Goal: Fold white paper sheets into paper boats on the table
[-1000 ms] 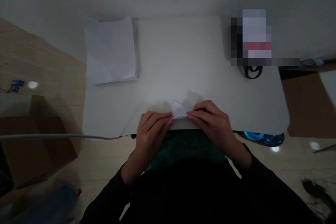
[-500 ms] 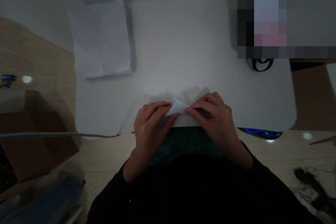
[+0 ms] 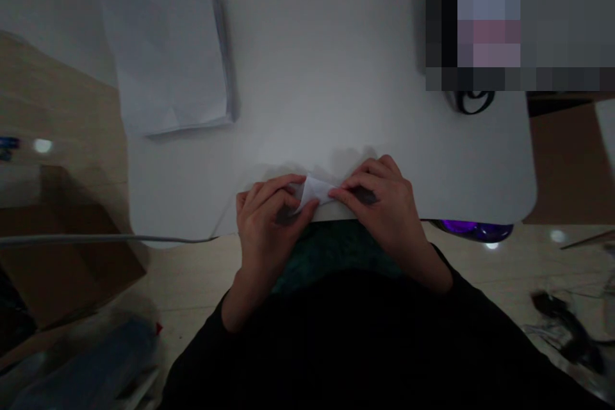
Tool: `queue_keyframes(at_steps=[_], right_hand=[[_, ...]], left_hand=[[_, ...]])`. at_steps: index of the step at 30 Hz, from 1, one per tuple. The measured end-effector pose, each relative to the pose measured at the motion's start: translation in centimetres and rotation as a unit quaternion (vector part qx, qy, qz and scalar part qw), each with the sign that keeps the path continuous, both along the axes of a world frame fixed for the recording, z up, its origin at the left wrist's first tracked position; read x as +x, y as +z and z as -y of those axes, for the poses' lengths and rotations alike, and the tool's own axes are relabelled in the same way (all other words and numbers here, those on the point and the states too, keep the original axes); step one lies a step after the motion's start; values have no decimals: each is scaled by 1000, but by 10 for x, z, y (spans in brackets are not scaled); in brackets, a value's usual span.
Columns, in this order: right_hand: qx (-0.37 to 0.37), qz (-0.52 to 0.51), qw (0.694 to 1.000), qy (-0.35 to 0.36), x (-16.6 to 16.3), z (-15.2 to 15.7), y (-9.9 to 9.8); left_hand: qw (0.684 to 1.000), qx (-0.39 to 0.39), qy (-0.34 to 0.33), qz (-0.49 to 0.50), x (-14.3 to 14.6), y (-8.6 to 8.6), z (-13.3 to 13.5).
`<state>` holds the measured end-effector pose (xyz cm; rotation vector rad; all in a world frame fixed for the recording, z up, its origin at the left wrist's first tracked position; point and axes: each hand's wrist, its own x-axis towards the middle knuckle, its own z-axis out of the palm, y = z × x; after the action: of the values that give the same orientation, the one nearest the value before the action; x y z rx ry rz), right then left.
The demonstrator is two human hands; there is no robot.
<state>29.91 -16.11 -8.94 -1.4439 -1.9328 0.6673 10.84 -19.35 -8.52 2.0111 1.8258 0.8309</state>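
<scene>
A small piece of folded white paper (image 3: 317, 189) is held between my two hands, close to the front edge of the white table (image 3: 312, 77). My left hand (image 3: 271, 214) grips its left side, fingers above and thumb at the lower edge. On the right side, my right hand (image 3: 379, 189) pinches the paper's corner between thumb and forefinger. The fingers cover parts of the paper, so its full outline is hidden.
A stack of white paper sheets (image 3: 168, 57) lies at the table's back left. A black looped object (image 3: 475, 102) sits at the right, below a blurred-out patch. A grey cable (image 3: 106, 239) crosses the left front edge. Cardboard boxes (image 3: 81, 269) stand on the floor at left.
The folded paper has turned and tilted a little between my hands, and my left fingers have shifted along it. The whole view has moved slightly. Both hands keep hold.
</scene>
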Motion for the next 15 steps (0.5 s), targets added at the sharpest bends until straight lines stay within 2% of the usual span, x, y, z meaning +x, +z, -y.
queue_keyframes(at_steps=[9, 15], right_hand=[[-19, 3, 1000, -11, -2, -2, 1], [-30, -2, 999, -14, -3, -3, 2]], left_hand=[[1000, 2, -5, 14, -2, 2, 0], [998, -32, 8, 50, -4, 1, 0]])
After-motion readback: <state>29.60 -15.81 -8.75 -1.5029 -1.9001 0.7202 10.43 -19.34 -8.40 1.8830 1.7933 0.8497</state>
